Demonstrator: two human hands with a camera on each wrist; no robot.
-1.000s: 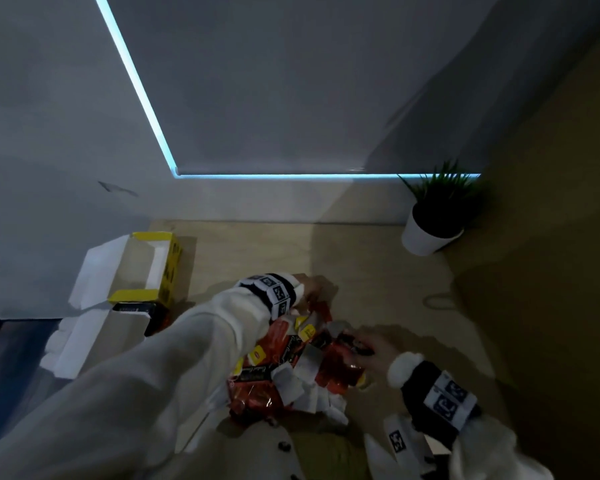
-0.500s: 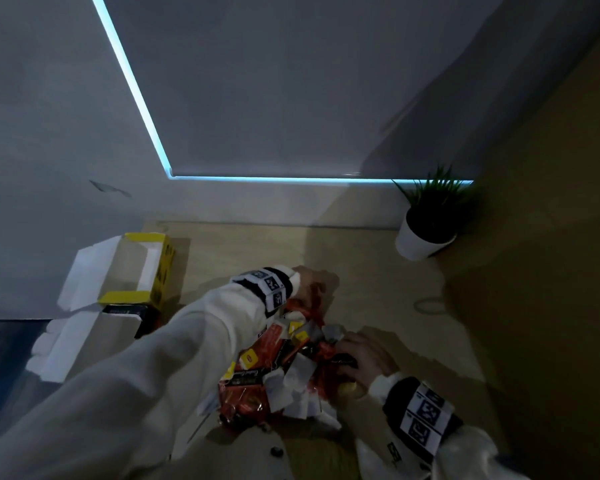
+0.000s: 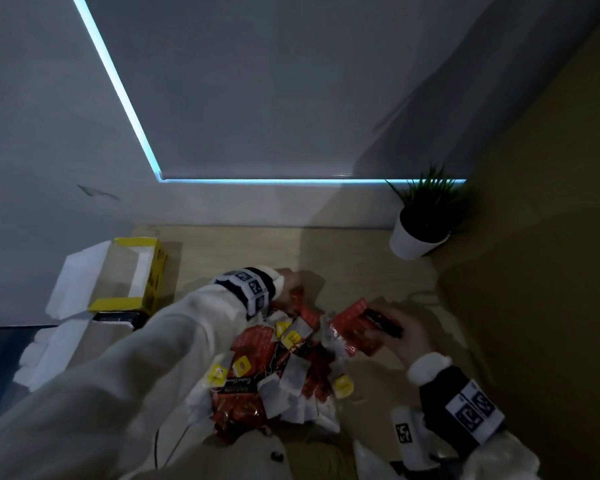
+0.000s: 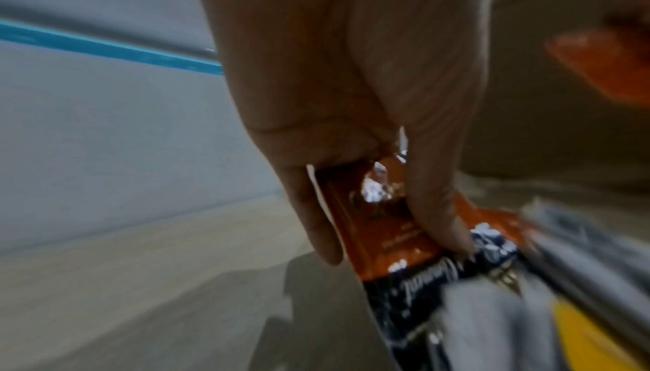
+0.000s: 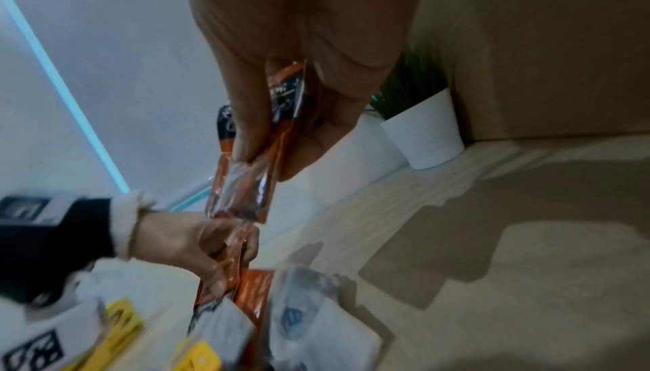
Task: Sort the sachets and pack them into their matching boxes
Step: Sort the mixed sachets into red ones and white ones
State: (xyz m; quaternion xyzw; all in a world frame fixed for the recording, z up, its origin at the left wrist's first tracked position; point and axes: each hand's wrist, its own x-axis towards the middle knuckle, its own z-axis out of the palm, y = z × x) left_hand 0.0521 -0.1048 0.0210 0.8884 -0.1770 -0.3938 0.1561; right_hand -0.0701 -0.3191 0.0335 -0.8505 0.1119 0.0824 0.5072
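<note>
A heap of red sachets [image 3: 257, 344] and white tea bags with yellow tags [image 3: 291, 337] lies on the wooden table. My right hand [image 3: 400, 332] pinches a few red sachets [image 3: 352, 323] [image 5: 246, 179], lifted just right of the heap. At the heap's far edge my left hand [image 3: 288, 289] [image 4: 369, 210] grips a red-and-black sachet [image 4: 383, 227] between thumb and fingers. An open yellow box [image 3: 132, 271] stands at the left, with an open black box [image 3: 115, 318] in front of it.
A potted plant in a white pot [image 3: 418, 237] [image 5: 422, 132] stands at the back right, beside a brown wall [image 3: 534, 237]. The grey wall with a blue light strip [image 3: 257, 181] closes the back. The table's left edge [image 3: 32, 327] lies past the boxes.
My right hand has lifted red sachets out of the heap and drawn them to the right. The left hand stays at the heap's far edge.
</note>
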